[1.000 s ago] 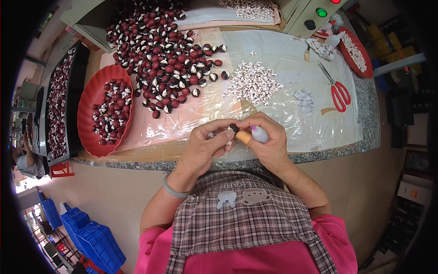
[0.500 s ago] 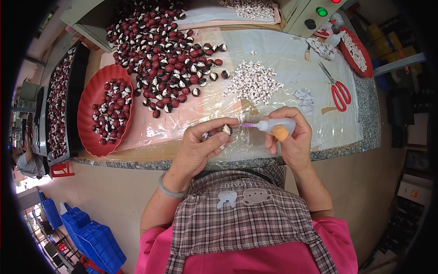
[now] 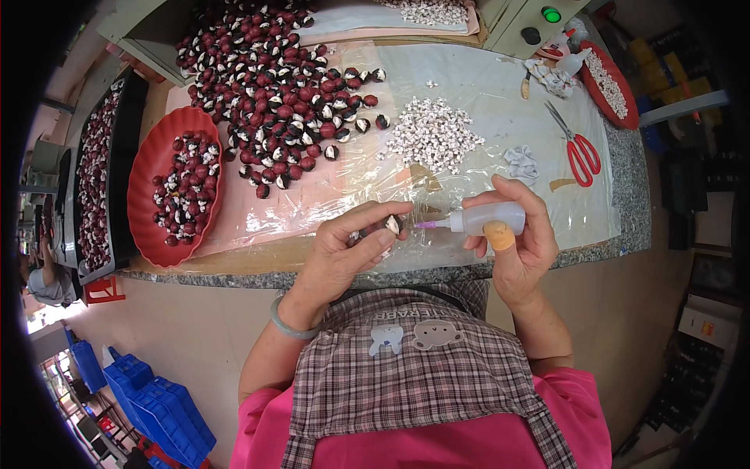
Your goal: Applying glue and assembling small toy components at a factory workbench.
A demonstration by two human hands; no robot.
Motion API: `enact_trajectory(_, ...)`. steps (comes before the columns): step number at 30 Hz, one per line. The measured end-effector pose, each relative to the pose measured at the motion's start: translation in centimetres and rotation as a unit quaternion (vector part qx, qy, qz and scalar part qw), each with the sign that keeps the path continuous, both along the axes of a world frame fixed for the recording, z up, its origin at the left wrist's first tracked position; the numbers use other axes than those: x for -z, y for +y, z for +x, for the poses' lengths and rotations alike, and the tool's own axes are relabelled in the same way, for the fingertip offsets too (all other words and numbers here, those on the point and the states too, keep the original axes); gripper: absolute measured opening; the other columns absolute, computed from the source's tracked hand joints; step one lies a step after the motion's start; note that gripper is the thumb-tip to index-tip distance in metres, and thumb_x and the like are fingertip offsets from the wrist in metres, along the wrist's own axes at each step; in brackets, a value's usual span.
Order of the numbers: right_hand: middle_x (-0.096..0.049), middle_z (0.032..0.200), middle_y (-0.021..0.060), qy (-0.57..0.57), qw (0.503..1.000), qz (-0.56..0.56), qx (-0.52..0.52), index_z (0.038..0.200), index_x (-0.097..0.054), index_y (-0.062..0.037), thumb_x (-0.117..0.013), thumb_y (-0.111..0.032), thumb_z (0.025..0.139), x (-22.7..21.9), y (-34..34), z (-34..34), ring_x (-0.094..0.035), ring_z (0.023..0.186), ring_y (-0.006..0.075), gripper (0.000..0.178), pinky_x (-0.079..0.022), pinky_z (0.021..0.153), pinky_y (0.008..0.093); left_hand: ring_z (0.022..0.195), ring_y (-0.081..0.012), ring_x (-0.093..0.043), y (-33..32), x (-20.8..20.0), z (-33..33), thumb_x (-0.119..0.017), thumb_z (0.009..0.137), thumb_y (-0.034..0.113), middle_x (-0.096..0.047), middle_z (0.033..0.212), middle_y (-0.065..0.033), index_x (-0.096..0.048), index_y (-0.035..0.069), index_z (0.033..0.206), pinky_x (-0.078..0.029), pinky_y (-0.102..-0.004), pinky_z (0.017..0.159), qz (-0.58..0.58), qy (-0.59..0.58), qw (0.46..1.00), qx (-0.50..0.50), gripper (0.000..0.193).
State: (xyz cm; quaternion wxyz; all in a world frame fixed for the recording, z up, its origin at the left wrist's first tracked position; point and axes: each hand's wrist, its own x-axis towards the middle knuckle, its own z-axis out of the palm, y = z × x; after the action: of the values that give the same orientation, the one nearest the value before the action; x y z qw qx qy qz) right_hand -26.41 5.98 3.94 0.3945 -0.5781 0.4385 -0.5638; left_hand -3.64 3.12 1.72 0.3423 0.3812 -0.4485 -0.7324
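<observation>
Between the fingertips of my left hand (image 3: 344,246) is a small dark red, black and white ball (image 3: 393,224), its white patch facing up. At least one more ball sits partly hidden in the palm. My right hand (image 3: 519,242) is wrapped round a clear squeeze bottle (image 3: 491,218) with a purple needle tip, its thumb covered by an orange-tan finger cover (image 3: 499,235). The needle points left at the ball, with a small gap between them. Beyond my hands lies a pile of small white, dark-marked pieces (image 3: 434,134).
A heap of red, black and white balls (image 3: 293,117) spreads at the far left. Similar balls fill a red scalloped dish (image 3: 144,223) and a black tray (image 3: 133,117). To the right lie red-handled scissors (image 3: 582,156), a crumpled white cloth (image 3: 521,162) and a red dish (image 3: 625,113) of white pieces.
My right hand has moved a little to the right with the squeeze bottle, and its index finger has lifted. The left hand still holds the ball in nearly the same place.
</observation>
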Motion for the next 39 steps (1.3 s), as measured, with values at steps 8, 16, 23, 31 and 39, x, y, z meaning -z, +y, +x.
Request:
enact_trajectory(8, -0.069, 0.098, 0.0182, 0.069, 0.997, -0.029, 0.01, 0.129, -0.051, 0.005, -0.061, -0.021, 0.095, -0.1, 0.2, 0.0, -0.067, 0.07, 0.0144, 0.043, -0.054, 0.06, 0.0231, 0.07, -0.0021, -0.045, 0.1, 0.5, 0.0, -0.059, 0.094, 0.009, -0.058, 0.094, 0.0018, -0.061, 0.006, 0.128, -0.036, -0.0176, 0.057, -0.038, -0.007, 0.999, 0.019, 0.035)
enact_trajectory(16, -0.068, 0.101, 0.0181, 0.129, 0.991, -0.031, 0.027, 0.124, -0.054, 0.0057, -0.066, -0.015, 0.091, -0.2, 0.5, 0.1, -0.071, 0.082, 0.0217, 0.04, -0.057, 0.068, 0.0281, 0.071, -0.0026, -0.044, 0.1, 0.4, -0.2, -0.058, 0.093, 0.006, -0.056, 0.091, 0.0028, -0.062, 0.006, 0.127, -0.036, -0.0182, 0.058, -0.044, -0.029, 0.998, 0.019, 0.035)
enact_trajectory(23, -0.067, 0.102, 0.0189, 0.167, 0.985, -0.037, 0.024, 0.122, -0.056, 0.0059, -0.069, -0.011, 0.088, -0.5, 0.6, 0.2, -0.071, 0.086, 0.0258, 0.04, -0.057, 0.072, 0.0314, 0.07, -0.0008, -0.046, 0.2, 0.8, -0.4, -0.064, 0.091, 0.014, -0.06, 0.098, 0.0016, -0.063, 0.005, 0.124, -0.032, -0.015, 0.053, -0.048, -0.023, 0.998, 0.018, 0.035)
enact_trajectory(31, -0.068, 0.1, 0.02, 0.189, 0.978, -0.083, 0.011, 0.119, -0.058, 0.0057, -0.069, -0.008, 0.086, -0.7, 0.4, 0.2, -0.071, 0.085, 0.0265, 0.038, -0.056, 0.071, 0.0321, 0.074, -0.0035, -0.046, 0.1, 0.3, -0.2, -0.058, 0.093, 0.007, -0.057, 0.095, 0.0018, -0.061, 0.006, 0.128, -0.039, -0.0183, 0.063, -0.028, -0.013, 0.999, 0.037, 0.035)
enact_trajectory(39, -0.061, 0.108, 0.0175, -0.191, 0.976, 0.096, -0.041, 0.117, -0.048, -0.0007, -0.07, -0.004, 0.086, 0.7, -0.7, -2.0, -0.064, 0.069, 0.0168, 0.038, -0.052, 0.055, 0.0245, 0.062, 0.0007, -0.041, 0.3, 1.4, 0.1, -0.059, 0.093, 0.01, -0.062, 0.097, 0.0008, -0.064, 0.007, 0.123, -0.031, -0.0144, 0.051, 0.03, 0.044, 0.999, 0.001, 0.03)
